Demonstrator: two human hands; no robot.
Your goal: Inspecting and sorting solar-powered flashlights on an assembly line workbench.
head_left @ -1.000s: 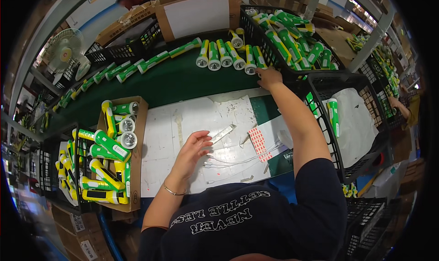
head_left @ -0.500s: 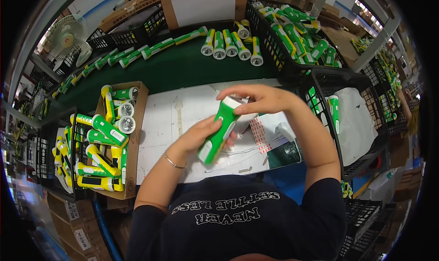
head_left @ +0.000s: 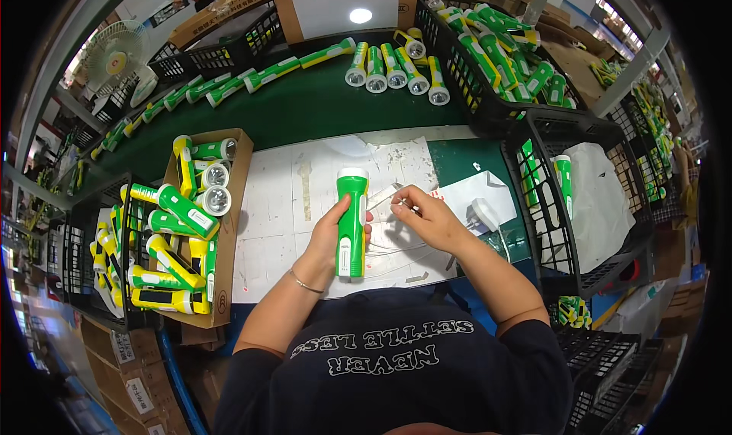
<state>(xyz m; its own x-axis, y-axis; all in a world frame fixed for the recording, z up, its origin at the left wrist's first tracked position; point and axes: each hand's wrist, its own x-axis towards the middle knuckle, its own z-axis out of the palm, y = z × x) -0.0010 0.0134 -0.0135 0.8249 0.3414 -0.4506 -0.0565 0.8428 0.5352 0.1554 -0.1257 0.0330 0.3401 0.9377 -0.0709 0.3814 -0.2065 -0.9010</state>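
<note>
My left hand (head_left: pixel 329 233) is wrapped round a green flashlight (head_left: pixel 351 225) with a white head. The flashlight lies along my palm with its head pointing away from me. A bright round spot (head_left: pixel 361 15) shows on the white board beyond. To the right of the flashlight and apart from it, my right hand (head_left: pixel 424 218) has thumb and fingertips drawn together; whatever is between them is too small to make out. White cable runs over the paper beneath that hand, and a white plug (head_left: pixel 485 213) lies beside its wrist.
A cardboard box (head_left: pixel 232 229) of green and yellow flashlights stands at left. Several flashlights stand in a row on the green bench (head_left: pixel 305 103) at the back. Black crates (head_left: pixel 450 73) hold more, and a crate (head_left: pixel 543 237) at right contains a white bag (head_left: pixel 598 214).
My right hand has come off the flashlight's head and moved down to its right. The left hand has turned the flashlight straight ahead. A bright spot has appeared on the board.
</note>
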